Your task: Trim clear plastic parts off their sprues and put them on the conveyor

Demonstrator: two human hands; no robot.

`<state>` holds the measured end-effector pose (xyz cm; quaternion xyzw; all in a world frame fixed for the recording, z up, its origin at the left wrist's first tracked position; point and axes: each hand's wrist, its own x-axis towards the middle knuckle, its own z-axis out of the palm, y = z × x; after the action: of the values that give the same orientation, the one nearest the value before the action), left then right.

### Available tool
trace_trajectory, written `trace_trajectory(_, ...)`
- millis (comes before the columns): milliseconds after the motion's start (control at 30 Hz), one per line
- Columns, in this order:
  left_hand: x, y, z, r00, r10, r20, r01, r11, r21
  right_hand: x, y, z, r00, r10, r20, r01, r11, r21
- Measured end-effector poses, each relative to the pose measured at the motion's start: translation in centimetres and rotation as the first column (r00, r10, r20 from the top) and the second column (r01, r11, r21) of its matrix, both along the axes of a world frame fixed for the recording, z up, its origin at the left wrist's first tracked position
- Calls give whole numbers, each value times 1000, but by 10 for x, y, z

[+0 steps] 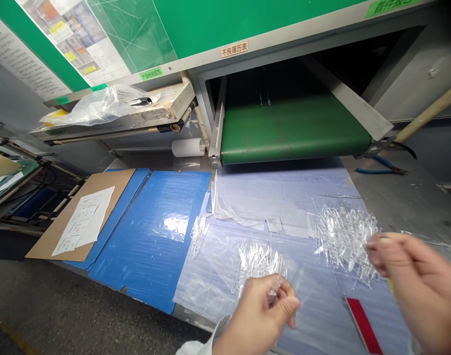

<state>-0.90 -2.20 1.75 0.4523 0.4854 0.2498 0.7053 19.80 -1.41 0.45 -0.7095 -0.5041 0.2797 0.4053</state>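
Note:
My left hand (262,308) is closed in front of a pile of small clear plastic parts (258,259), and a clear plastic part (273,292) shows between its fingers. To the right, my right hand (418,276) is at the near right edge of a larger heap of clear plastic parts (346,236). Its fingers are pressed together and smeared by motion; what they hold cannot be made out. A bit of yellow shows beneath that hand. A smaller group of clear parts (199,235) lies by the left edge of the plastic-covered worktop (314,305).
A green conveyor belt (292,130) ends above the worktop, with two small clear pieces on it. Blue-handled pliers (377,167) lie at the right. A red strip (363,323) lies near the front. Blue sheets (151,231) and brown cardboard (81,217) cover the left side.

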Motion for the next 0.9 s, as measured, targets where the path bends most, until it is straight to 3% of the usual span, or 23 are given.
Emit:
trace_trajectory(67,1,0,-5,998,18,62,-17,1000,-14,-10,4,4,985,153,-74,-161,981,-112)
trace_trajectory(167,1,4,-18,980,56,193,-39,995,-87,-30,9,-4,922,345,-178,-377,905,-197)
trace_trajectory(233,-1,10,-29,925,222,309,-148,958,-245,-35,14,-19,922,338,-186,-375,899,-226)
trace_trajectory(300,-6,17,-39,834,407,373,-247,879,-407,-34,20,-39,931,324,-168,-361,887,-289)
trace_trajectory(400,-12,27,-48,763,497,413,-272,826,-493,-34,28,-66,920,371,-125,-390,840,-377)
trace_trajectory(467,-14,30,-47,731,518,445,-267,816,-512,-39,27,-73,911,399,-103,-406,823,-398)
trace_trajectory(600,-11,33,-42,673,551,493,-299,813,-499,-53,9,-59,899,417,-133,-433,809,-397)
trace_trajectory(733,-4,34,-38,618,599,510,-367,793,-486,-72,-15,-38,798,512,-316,-601,716,-357)
trace_trajectory(900,7,35,-35,574,635,517,-400,768,-500,-85,-24,-34,716,491,-497,-679,655,-332)
